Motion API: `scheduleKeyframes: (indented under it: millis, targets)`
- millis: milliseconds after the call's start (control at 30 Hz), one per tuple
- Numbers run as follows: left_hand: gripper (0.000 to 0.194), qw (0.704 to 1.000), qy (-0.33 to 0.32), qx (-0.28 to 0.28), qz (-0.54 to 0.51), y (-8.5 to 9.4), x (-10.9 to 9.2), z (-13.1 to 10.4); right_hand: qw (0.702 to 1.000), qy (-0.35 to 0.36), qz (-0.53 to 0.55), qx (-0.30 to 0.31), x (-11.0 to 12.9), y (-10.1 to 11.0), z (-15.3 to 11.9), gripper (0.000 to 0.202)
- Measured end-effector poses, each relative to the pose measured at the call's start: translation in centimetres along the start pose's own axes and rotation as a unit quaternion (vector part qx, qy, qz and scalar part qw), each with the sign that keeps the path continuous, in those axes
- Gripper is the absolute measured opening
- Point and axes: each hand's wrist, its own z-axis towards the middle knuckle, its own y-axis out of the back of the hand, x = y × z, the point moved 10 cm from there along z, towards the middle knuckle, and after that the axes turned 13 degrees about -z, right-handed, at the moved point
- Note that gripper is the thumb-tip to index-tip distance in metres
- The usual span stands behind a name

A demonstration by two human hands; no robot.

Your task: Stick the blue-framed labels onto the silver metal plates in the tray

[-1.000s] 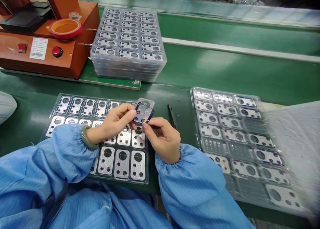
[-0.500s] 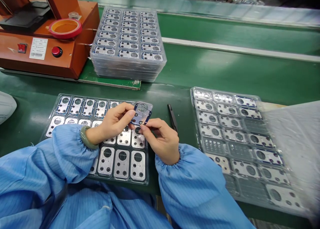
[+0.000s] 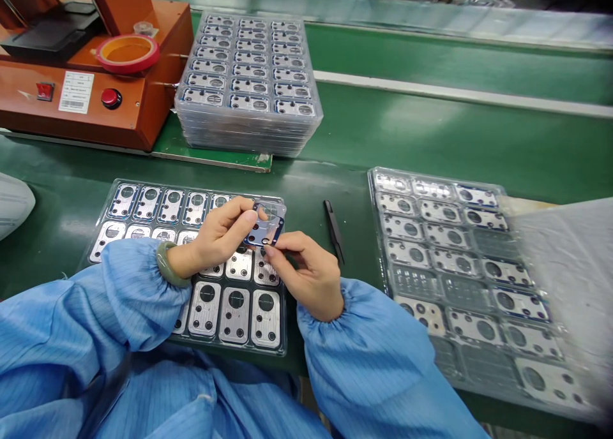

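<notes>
A small blue-edged plate (image 3: 264, 230) with round holes is held tilted above the near tray. My left hand (image 3: 223, 231) pinches its left side between thumb and fingers, and a fingertip shows at its large opening. At its lower right corner, my right hand (image 3: 306, 267) grips the edge with thumb and forefinger. Beneath both hands lies a clear tray (image 3: 283, 298) holding rows of silver plates (image 3: 205, 308), some with blue edges. Black tweezers (image 3: 334, 231) rest on the green table to the right of the hands.
On the right is another clear tray (image 3: 378, 235) with plates and some bare slots, beside a translucent plastic sheet (image 3: 569, 279). A stack of filled trays (image 3: 249, 129) stands behind. An orange machine (image 3: 138, 117) at back left carries a red tape roll (image 3: 127, 54).
The held plate has moved slightly down and left and tilted differently. My right hand has shifted a little down and left with it. The whole view has moved slightly.
</notes>
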Motion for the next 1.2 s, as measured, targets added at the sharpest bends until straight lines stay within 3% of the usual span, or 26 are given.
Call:
scheduleKeyframes:
  millis: [200, 733, 1000, 1200]
  targets:
    - [0.027, 1.000, -0.006, 0.003, 0.015, 0.0, 0.0, -0.1, 1.000, 0.001, 0.008, 0.024, 0.1, -0.6, -0.1, 0.006]
    - [0.025, 0.977, -0.172, -0.035, 0.122, 0.1, -3.4, -0.2, 0.999, 0.040, 0.011, 0.013, 1.3, -0.6, -0.1, 0.011]
    - [0.023, 0.970, -0.193, -0.035, 0.146, 0.0, -3.8, -0.5, 1.000, 0.022, 0.006, 0.012, 1.0, -0.7, -0.1, 0.010]
    - [0.023, 0.962, -0.189, -0.058, 0.189, 0.2, -4.0, -0.3, 0.998, 0.054, -0.036, 0.012, 2.1, -0.5, 0.0, 0.007]
